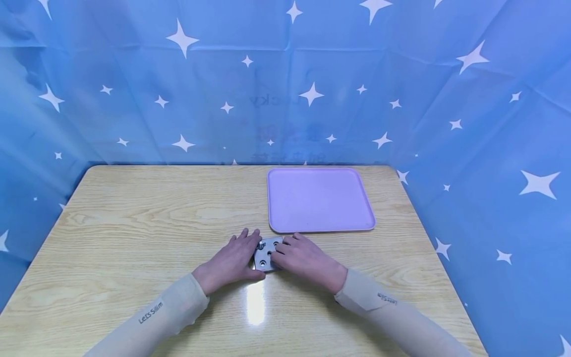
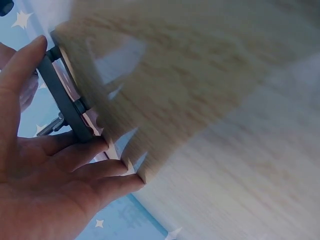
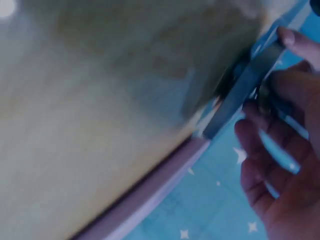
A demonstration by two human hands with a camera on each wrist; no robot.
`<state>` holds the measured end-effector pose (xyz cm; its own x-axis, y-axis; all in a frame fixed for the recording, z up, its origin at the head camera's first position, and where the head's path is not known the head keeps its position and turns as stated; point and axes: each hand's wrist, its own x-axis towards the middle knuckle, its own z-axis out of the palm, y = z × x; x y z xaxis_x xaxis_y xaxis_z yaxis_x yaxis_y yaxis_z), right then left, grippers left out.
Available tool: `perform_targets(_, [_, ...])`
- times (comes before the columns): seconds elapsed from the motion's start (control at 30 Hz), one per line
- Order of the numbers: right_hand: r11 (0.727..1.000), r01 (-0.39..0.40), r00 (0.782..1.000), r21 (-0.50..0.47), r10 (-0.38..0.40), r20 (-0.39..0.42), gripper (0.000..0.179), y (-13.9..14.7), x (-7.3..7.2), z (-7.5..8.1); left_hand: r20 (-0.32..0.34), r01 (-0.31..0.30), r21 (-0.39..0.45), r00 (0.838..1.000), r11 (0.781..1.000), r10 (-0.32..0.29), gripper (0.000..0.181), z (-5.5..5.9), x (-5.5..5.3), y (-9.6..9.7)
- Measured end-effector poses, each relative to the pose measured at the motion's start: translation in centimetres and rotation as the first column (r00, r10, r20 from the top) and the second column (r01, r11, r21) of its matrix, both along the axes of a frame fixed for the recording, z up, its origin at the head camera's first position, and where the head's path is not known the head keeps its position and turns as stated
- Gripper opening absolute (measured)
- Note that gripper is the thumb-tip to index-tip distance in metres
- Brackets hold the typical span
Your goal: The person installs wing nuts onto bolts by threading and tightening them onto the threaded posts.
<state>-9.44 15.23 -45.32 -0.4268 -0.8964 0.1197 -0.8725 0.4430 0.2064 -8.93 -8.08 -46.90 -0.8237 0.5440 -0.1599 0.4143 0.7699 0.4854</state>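
Observation:
A grey metal plate (image 1: 264, 262) with several round holes lies between the hands, in front of the tray. Short dark blocks (image 2: 80, 105) show under it in the left wrist view. My left hand (image 1: 234, 259) holds its left side, thumb at the near edge and index finger at the far edge. A small threaded bolt (image 2: 50, 127) stands on the plate near the left index finger. Over the plate's right part, my right hand (image 1: 308, 259) has thumb and index finger pinched on a small metal piece (image 3: 264, 98), mostly hidden by the fingers.
A purple tray (image 1: 321, 201) lies at the back right of the wooden table (image 1: 134, 223), just beyond the plate. Behind the table hangs a blue cloth (image 1: 214, 64) with white stars.

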Motion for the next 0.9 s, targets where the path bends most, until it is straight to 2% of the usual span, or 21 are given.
perform_targets(0.1, [0.998,0.046,0.997,-0.034,-0.044,0.055,0.010,-0.4,0.1,-0.3,-0.010,0.005,0.000,1.000,1.000,-0.005,0.100,-0.1,0.0,0.0])
perform_targets(0.23, [0.995,0.079,0.981,-0.057,-0.067,0.183,0.026,0.2,-0.1,0.3,-0.014,0.014,0.008,1.000,1.000,-0.014,0.100,-0.1,0.0,0.0])
perform_targets(0.3, [0.998,0.063,0.970,-0.032,-0.054,0.235,0.032,0.8,-0.3,0.9,-0.013,0.015,0.009,1.000,1.000,-0.015,0.100,0.0,0.0,0.0])
perform_targets(0.4, [0.999,0.000,0.966,0.038,-0.010,0.259,0.035,1.4,-0.6,1.7,-0.010,0.010,0.009,1.000,1.000,-0.010,0.099,0.1,0.0,-0.1])
perform_targets(0.57, [0.992,-0.082,0.978,0.100,0.061,0.198,0.032,1.7,-0.8,1.7,-0.004,0.008,0.007,1.000,1.000,-0.008,0.099,0.1,0.0,-0.1])
perform_targets(0.77, [0.992,-0.122,0.988,0.017,0.120,0.095,0.020,1.5,-0.9,0.8,0.000,0.006,0.019,1.000,1.000,-0.006,0.100,0.0,-0.1,0.0])
perform_targets(0.9, [0.995,-0.100,0.994,-0.027,0.101,0.038,0.011,0.9,-0.7,0.3,-0.010,0.009,0.016,1.000,1.000,-0.009,0.101,0.0,-0.1,0.0])
